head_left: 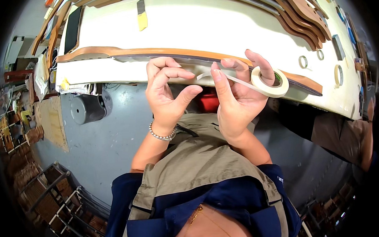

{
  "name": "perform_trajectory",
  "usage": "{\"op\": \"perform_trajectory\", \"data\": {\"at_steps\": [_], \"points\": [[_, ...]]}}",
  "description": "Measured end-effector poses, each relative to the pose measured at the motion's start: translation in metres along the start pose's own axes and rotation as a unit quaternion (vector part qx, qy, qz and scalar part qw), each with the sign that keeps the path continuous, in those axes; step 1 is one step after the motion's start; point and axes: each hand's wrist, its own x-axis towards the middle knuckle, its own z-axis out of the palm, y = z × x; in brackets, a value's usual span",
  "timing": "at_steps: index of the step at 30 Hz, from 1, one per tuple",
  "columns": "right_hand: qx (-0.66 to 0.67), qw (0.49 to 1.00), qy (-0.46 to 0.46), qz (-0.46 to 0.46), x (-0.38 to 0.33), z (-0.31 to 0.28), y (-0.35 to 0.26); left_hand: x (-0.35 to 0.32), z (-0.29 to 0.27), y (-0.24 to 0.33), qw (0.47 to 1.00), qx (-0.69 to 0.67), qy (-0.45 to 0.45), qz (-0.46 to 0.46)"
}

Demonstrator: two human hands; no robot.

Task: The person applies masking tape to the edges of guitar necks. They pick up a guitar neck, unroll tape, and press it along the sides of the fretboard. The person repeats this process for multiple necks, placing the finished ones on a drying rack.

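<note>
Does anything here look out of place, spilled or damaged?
Nothing stands out as spilled or damaged. The tape roll sits on the fingers of the right hand, its tape strip reaching toward the left hand; the long wooden piece lies along the table's near side. The picture's dark rim hides detail.

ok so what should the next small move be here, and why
I'd probably have the left hand pinch the free end of the strip. Its thumb and forefinger stand apart right by that end, while the right hand holds the roll the strip runs from, so closing them would likely steady the loose end.
</note>
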Motion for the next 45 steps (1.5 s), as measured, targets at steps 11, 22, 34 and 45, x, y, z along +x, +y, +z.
{"op": "perform_trajectory", "data": {"at_steps": [11,22,34,45], "points": [[-0.197,0.96,0.078,-0.183,0.0,-0.1,-0.031,0.009,-0.064,-0.004,0.997,-0.024,0.038,-0.06],[-0.287,0.932,0.223,-0.014,0.032,-0.245,-0.07,0.046,-0.133,0.005,0.96,-0.006,0.021,-0.281],[-0.348,0.899,0.267,-0.006,0.037,-0.221,-0.069,0.061,-0.136,0.015,0.928,-0.013,0.016,-0.371],[-0.357,0.896,0.264,-0.005,0.036,-0.223,-0.069,0.062,-0.126,0.014,0.915,-0.052,0.084,-0.392]]}}
